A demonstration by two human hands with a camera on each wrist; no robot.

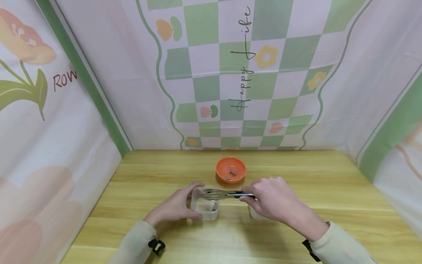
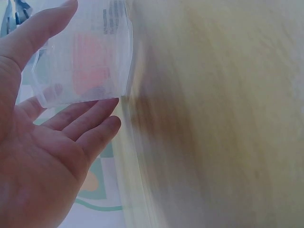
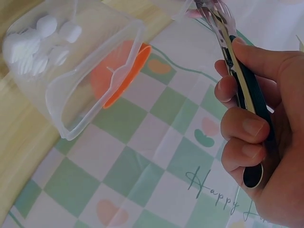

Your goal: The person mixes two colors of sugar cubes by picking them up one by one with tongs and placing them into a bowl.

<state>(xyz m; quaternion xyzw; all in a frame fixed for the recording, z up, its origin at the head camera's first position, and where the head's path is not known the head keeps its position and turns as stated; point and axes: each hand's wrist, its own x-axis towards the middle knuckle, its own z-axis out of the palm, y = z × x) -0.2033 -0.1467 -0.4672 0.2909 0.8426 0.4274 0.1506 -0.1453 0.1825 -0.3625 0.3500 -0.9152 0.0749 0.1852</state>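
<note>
My left hand holds a clear plastic container by its sides, thumb on the near side and fingers on the far side. Something small and dark shows inside, near its right wall. Metal tongs with dark handles are gripped in my right hand, fingers curled round them in the right wrist view. The tongs' metal heads reach over the container's mouth; whether they pinch anything cannot be seen. Just beyond both hands, an orange bowl contains a few small grey-brown pieces.
Under my right hand stands a second clear container, mostly hidden in the head view; several white round pieces lie in it. The wooden table meets a printed cloth backdrop at the back and sides.
</note>
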